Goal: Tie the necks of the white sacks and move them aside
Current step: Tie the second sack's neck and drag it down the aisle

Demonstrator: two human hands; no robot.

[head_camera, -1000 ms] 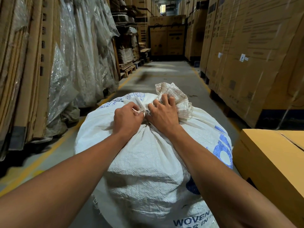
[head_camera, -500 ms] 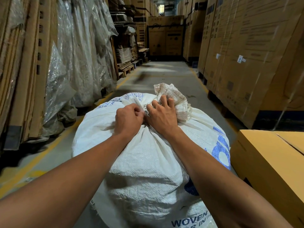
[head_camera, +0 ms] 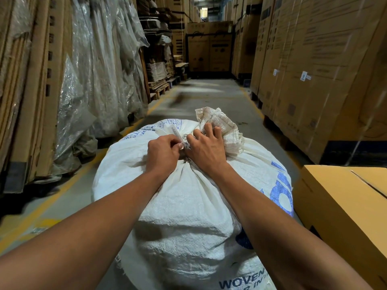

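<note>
On the aisle floor in front of me lies a full white sack, its gathered neck pointing up between my two hands. My left hand sits just left of the neck, its grip pinching a thin white tie strip between thumb and curled fingers. My right hand rests on the neck's right side, fingers curled into the loose crumpled flap above the gather. Both hands touch at the neck. A cardboard box stands just beside the sack on my right.
</note>
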